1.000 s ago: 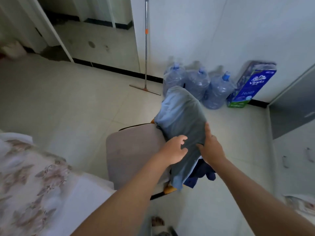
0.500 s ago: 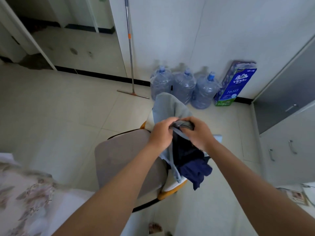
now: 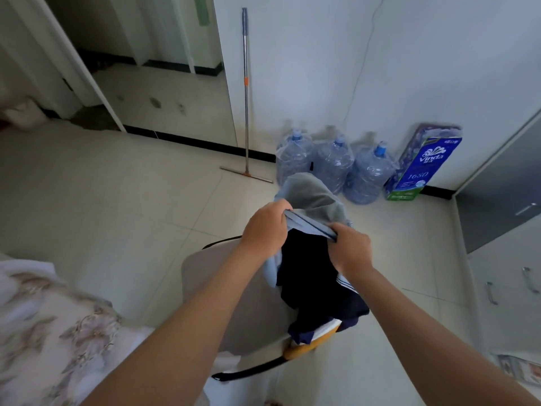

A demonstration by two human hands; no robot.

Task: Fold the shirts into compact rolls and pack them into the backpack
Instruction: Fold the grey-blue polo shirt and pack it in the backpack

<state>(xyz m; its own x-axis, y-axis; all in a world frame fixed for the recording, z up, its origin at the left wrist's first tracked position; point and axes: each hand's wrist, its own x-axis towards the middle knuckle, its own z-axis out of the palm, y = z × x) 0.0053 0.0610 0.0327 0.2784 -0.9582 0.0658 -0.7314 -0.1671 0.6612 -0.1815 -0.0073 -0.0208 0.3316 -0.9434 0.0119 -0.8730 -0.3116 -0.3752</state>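
- A bed with a flowery cover (image 3: 49,332) sat at the far left, away from the work.
- A long-handled floor wiper (image 3: 246,112) leaned on the wall, out of the way.
- A grey chair (image 3: 257,317) stood in the middle. It seemed to be there to hold the bag up at a handy height.
- The left hand (image 3: 265,228) was closed, its fingers curled round the left end of the bag's rim.
- The backpack (image 3: 314,194), grey and light blue, sat on the chair with its far end pointing at the wall. Both hands pulled its rim tight between them, most likely to make the mouth wide for the clothes.
- The dark blue shirt (image 3: 313,276) hung below the rim, between the two hands. Its lower end, with a white stripe, spilled over the front of the chair. I could not tell how much of it was inside the bag. It looked loose, not rolled up tight.
- Something orange (image 3: 307,345) peeked out under the shirt at the chair's edge. I could not tell what it was.
- The right hand (image 3: 349,246) was closed too, pinching the right end of the rim.
- Three big water bottles (image 3: 333,165) and a blue tissue pack (image 3: 424,168) stood by the wall, with a grey cabinet (image 3: 497,206) at the far right.
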